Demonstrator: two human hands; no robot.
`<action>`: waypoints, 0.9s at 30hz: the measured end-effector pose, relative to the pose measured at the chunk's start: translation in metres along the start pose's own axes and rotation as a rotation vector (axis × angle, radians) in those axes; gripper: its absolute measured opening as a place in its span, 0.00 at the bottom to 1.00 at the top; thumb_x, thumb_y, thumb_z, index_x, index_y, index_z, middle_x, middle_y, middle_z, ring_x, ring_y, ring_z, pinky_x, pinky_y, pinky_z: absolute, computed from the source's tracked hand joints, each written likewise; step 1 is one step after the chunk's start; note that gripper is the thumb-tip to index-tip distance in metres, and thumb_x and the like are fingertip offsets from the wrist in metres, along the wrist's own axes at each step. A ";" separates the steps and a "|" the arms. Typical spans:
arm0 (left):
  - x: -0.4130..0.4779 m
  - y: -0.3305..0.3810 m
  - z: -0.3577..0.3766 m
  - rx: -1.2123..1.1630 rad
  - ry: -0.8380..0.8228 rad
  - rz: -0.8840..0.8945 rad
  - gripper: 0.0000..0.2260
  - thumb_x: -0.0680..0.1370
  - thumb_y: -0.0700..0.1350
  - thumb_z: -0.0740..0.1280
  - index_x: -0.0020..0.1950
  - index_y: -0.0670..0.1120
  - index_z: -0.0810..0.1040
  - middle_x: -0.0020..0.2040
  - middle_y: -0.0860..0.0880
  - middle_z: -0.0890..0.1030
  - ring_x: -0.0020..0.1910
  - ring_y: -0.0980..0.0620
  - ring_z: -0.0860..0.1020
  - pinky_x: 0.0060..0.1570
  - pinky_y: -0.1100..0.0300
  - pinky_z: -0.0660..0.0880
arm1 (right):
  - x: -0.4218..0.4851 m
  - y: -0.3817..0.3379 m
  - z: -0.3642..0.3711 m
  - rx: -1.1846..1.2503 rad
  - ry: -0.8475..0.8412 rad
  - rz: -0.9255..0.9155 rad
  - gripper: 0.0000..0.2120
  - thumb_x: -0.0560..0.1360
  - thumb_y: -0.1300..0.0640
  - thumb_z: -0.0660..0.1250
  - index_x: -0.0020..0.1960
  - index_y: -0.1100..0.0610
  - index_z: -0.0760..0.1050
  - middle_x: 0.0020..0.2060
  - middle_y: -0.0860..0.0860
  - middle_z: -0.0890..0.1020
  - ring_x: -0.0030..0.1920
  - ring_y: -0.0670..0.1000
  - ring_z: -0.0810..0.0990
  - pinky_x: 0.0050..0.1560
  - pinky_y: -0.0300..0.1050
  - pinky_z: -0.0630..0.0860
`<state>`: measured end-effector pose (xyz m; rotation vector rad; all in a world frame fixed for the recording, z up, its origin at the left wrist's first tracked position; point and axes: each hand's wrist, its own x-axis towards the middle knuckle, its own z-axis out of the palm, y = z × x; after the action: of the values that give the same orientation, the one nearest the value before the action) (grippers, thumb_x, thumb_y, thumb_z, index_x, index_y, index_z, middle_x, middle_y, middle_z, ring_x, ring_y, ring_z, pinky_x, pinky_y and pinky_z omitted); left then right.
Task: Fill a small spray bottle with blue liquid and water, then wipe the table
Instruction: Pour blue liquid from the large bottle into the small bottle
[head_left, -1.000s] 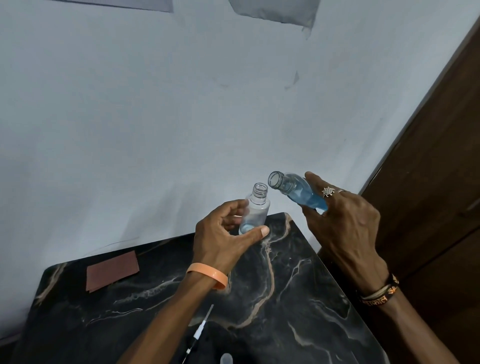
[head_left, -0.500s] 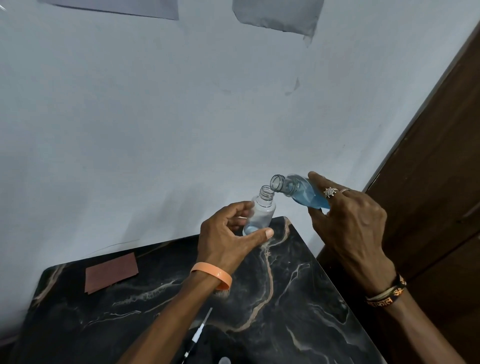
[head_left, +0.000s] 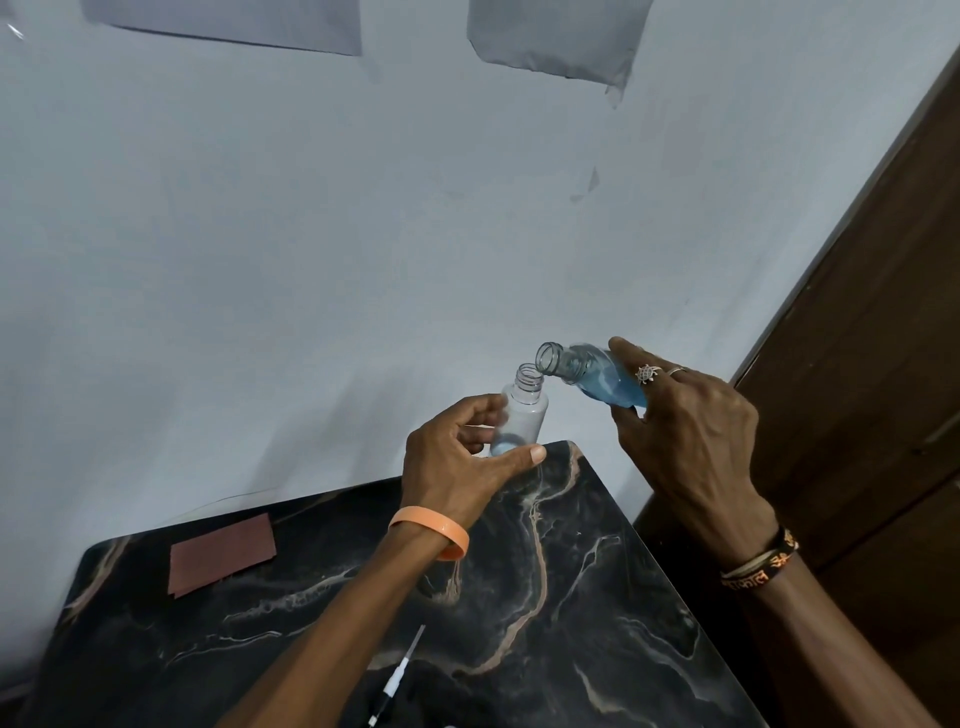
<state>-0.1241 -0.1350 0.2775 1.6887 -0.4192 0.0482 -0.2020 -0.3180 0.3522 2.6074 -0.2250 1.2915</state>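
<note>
- The left hand grips the small clear plastic spray bottle upright above the black marble table.
- The right hand clasps the tilted bottle of blue liquid, its mouth just right of the small bottle's neck.

Pale wall behind with two grey patches near top; dark wooden door at right; brown rectangular sheet lying flat, far left.
</note>
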 end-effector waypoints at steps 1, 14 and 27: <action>0.001 0.000 0.000 0.004 -0.001 0.000 0.24 0.61 0.59 0.80 0.54 0.63 0.76 0.48 0.68 0.79 0.45 0.73 0.78 0.37 0.78 0.72 | 0.001 0.000 0.001 -0.004 0.001 -0.005 0.29 0.59 0.63 0.81 0.59 0.57 0.83 0.42 0.57 0.87 0.37 0.60 0.85 0.33 0.45 0.78; 0.016 0.001 -0.002 0.034 -0.001 0.007 0.24 0.62 0.58 0.80 0.54 0.62 0.76 0.50 0.64 0.80 0.45 0.69 0.79 0.38 0.78 0.73 | 0.015 0.001 0.006 -0.025 0.006 -0.014 0.28 0.58 0.63 0.82 0.58 0.56 0.83 0.44 0.56 0.87 0.38 0.60 0.85 0.32 0.44 0.78; 0.024 0.001 -0.001 0.020 0.026 0.004 0.28 0.62 0.56 0.81 0.60 0.56 0.79 0.55 0.56 0.83 0.48 0.61 0.82 0.46 0.69 0.79 | 0.025 0.001 0.007 -0.029 0.019 -0.021 0.27 0.58 0.64 0.81 0.58 0.56 0.84 0.43 0.55 0.87 0.37 0.59 0.85 0.31 0.42 0.76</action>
<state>-0.1024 -0.1403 0.2852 1.7054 -0.4042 0.0775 -0.1814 -0.3215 0.3681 2.5648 -0.2110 1.2958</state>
